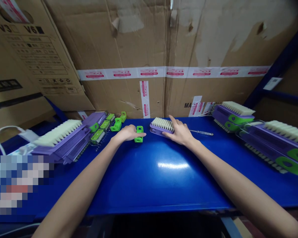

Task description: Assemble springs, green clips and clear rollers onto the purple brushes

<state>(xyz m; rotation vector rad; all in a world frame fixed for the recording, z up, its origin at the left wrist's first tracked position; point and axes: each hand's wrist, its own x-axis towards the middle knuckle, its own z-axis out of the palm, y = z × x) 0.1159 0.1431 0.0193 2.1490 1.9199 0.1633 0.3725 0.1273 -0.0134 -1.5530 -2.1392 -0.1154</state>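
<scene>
My left hand (128, 133) is closed on a small green plastic bracket (139, 138) with a hole in it, gripping its left side above the blue table. To the right, my right hand (180, 132) wraps over the end of a purple brush (161, 125) with pale bristles facing up. The brush's right end is hidden under my palm and fingers. Just beyond my right hand lies a screwdriver (203, 133) with a clear handle. Two more green brackets (116, 125) rest left of my left hand, beside a row of green pieces (98, 136) and small dark screws.
Purple brush units (64, 142) are stacked at the left, near a white cable (5, 129). More purple brush units with green ends (240, 117) stand at the right. Cardboard (124, 92) walls the back of the blue table (149, 185). A blue metal post (270, 66) rises at right.
</scene>
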